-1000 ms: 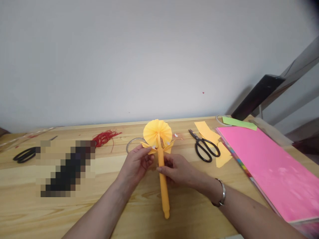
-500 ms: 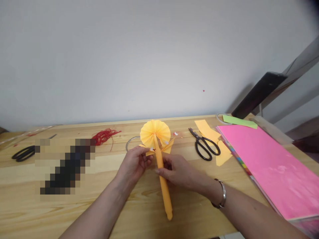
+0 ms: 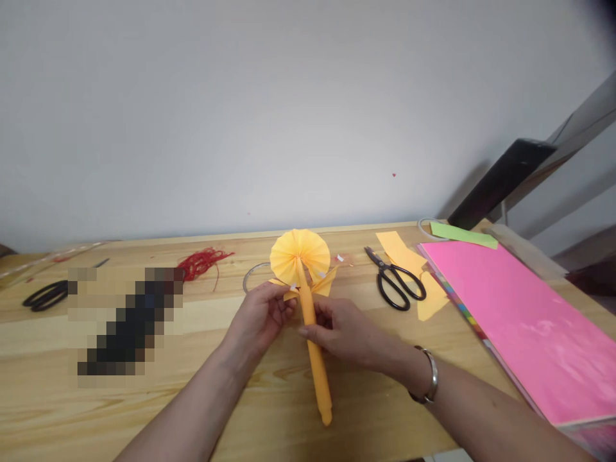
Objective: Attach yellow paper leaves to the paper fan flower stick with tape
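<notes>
A yellow-orange pleated paper fan (image 3: 299, 247) stands out in front of me, its round head away from me. Its handle, a rolled orange paper tube (image 3: 317, 372), slants down toward the table's near side. My right hand (image 3: 337, 327) grips this tube around its middle, thumb on top. At the base of the round head, my left hand (image 3: 267, 312) pinches a small orange flap on the left between thumb and fingers. A matching folded flap (image 3: 328, 282) sticks out on the right. White bits, perhaps tape, show near both flaps.
Black-handled scissors (image 3: 397, 282) lie to the right beside orange paper pieces (image 3: 432, 298). Further right are a pink paper stack (image 3: 520, 314) and a green strip (image 3: 464, 235). On the left lie red string (image 3: 202, 264), more scissors (image 3: 48, 295) and a blurred-out dark object (image 3: 128, 327).
</notes>
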Demonstrator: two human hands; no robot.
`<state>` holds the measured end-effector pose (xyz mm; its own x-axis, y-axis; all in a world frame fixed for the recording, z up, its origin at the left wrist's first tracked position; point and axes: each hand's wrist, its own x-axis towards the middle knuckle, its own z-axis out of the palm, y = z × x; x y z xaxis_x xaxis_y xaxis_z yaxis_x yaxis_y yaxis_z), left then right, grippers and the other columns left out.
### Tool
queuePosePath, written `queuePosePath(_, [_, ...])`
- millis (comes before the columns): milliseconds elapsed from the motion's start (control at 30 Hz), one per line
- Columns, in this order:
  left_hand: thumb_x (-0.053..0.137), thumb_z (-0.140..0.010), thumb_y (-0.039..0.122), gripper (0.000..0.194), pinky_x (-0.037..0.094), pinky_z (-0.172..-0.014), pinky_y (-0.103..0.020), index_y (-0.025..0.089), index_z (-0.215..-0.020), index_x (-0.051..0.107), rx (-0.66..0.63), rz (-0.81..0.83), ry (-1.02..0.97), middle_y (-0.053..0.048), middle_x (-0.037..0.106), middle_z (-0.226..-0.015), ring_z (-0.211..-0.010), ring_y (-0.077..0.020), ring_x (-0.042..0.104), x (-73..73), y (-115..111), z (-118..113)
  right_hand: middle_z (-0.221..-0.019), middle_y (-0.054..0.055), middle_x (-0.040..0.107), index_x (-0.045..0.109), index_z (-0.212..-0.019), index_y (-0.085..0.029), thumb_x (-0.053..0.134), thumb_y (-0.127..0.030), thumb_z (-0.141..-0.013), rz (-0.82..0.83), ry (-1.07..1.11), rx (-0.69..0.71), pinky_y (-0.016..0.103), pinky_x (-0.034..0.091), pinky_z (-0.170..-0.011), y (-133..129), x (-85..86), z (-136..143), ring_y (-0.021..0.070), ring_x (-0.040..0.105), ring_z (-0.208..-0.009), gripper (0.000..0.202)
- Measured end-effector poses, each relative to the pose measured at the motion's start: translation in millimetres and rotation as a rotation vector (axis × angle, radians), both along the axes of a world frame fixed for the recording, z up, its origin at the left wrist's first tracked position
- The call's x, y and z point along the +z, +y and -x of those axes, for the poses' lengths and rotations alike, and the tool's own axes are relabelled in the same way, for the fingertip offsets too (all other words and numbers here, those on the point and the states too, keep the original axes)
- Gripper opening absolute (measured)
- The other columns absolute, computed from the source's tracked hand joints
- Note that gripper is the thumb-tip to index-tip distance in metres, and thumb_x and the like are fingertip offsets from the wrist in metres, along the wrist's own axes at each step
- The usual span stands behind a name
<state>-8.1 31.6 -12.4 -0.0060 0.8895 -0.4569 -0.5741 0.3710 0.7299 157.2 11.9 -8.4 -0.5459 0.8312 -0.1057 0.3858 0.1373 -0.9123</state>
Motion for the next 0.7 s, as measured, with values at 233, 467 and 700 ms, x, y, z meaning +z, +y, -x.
queuePosePath(233, [0.057,-0.069,0.003,0.01,0.048,-0.043,-0.015,0.013,-0.067,0.057,-0.014,0.016,-0.136,-0.001,0.059,-0.059,-0.045,-0.0068,0.054,3.8,0.4,1.6,-0.066,-0.003,0.05,0.055,-0.082,-0.017,0.056,-0.036,-0.082,0.142,0.086,-0.011,0.019,0.034,-0.049,0.3,-2.6,-1.3,0.0079,0.045,-0.057,0.018])
queuePosePath(467, [0.056,-0.07,0.003,0.01,0.052,-0.048,-0.019,0.013,-0.066,0.056,-0.008,-0.016,-0.176,-0.003,0.061,-0.059,-0.048,-0.0093,0.058,5.9,-0.4,1.9,-0.063,-0.004,0.049,0.052,-0.078,-0.017,0.059,-0.034,-0.08,0.26,0.208,-0.013,0.018,0.041,-0.047,1.0,2.0,0.6,0.0063,0.047,-0.051,0.018])
queuePosePath(700, [0.07,-0.066,0.004,0.014,0.05,-0.05,-0.013,0.013,-0.067,0.059,-0.042,-0.162,-0.066,0.0,0.064,-0.067,-0.052,-0.0056,0.058,1.8,-1.3,0.1,-0.062,-0.004,0.05,0.051,-0.078,-0.017,0.059,-0.034,-0.079,0.289,0.227,-0.03,0.018,0.043,-0.047,3.3,-0.8,0.1,0.0067,0.049,-0.051,0.019])
